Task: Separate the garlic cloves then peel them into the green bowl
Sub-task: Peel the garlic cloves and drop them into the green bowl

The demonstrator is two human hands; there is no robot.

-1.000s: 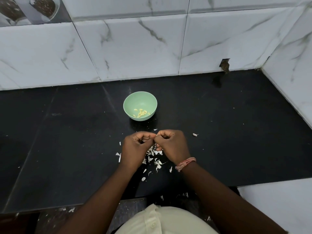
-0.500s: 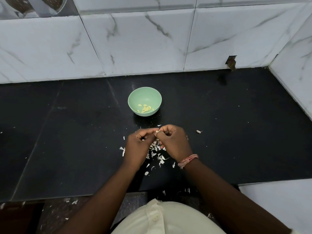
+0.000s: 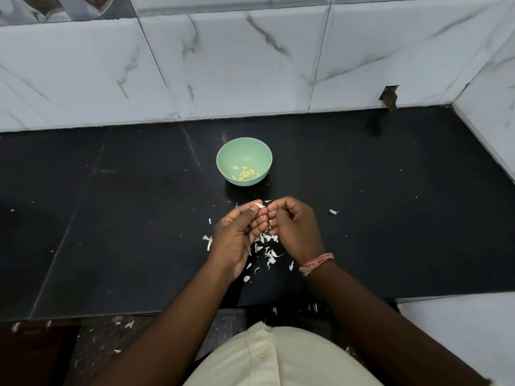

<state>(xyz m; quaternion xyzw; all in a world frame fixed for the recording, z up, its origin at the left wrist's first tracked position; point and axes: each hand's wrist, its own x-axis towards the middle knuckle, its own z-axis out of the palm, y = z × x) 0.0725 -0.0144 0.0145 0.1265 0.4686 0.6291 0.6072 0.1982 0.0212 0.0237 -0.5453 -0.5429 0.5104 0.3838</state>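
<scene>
A green bowl (image 3: pixel 244 151) stands on the black counter with several peeled yellowish cloves (image 3: pixel 245 173) inside. Just in front of it, my left hand (image 3: pixel 237 238) pinches a small white garlic clove (image 3: pixel 259 205) between thumb and fingertips. My right hand (image 3: pixel 295 227) is close beside it with curled fingers at the clove; what it holds is too small to tell. A pile of white garlic skins (image 3: pixel 267 247) lies on the counter under both hands. One loose unpeeled clove (image 3: pixel 333 212) lies to the right of my right hand.
The black counter (image 3: pixel 111 218) runs to a marble-tiled wall (image 3: pixel 223 65) behind and at the right. Its front edge is near my body. Bits of skin lie on the floor below (image 3: pixel 122 324).
My hands have parted slightly and my left hand has turned palm up, so the white clove now shows at its fingertips. The bowl has not moved.
</scene>
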